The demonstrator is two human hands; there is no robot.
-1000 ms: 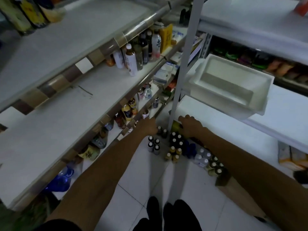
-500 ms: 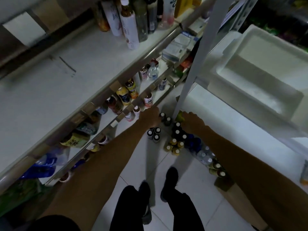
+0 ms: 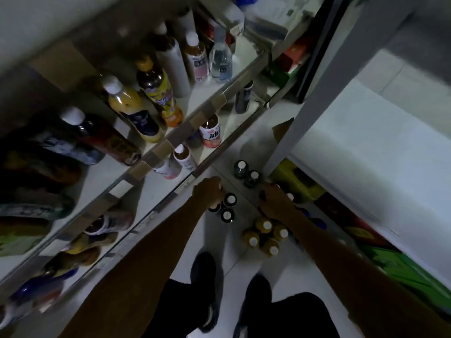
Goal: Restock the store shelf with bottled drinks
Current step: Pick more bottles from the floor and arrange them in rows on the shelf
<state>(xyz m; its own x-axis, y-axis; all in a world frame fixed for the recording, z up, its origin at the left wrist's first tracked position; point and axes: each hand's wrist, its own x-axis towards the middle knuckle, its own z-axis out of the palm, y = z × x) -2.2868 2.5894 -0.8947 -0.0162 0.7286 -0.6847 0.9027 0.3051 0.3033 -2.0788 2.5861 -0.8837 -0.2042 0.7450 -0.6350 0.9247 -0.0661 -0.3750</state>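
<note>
Several bottled drinks stand in clusters on the tiled floor between two shelf units. My left hand (image 3: 208,192) reaches down with fingers curled over the top of a dark white-capped bottle (image 3: 215,207), beside two like it (image 3: 229,200). My right hand (image 3: 275,202) is curled down over other bottles by a white cap (image 3: 290,196); what its fingers hold is hidden. Yellow bottles (image 3: 266,236) stand just below it, and two more dark bottles (image 3: 246,172) stand farther off. The store shelf (image 3: 151,185) on the left carries assorted bottles.
A white upright post (image 3: 292,132) of the right-hand unit stands close to my right hand. Green and yellow packages (image 3: 402,272) lie under its white shelf board (image 3: 366,147). My shoes (image 3: 205,289) are planted on the floor behind the bottles.
I have bent lower, so the floor bottles look bigger and nearer. Both hands have dropped onto the bottle clusters, the left onto the dark bottles and the right onto those by the post.
</note>
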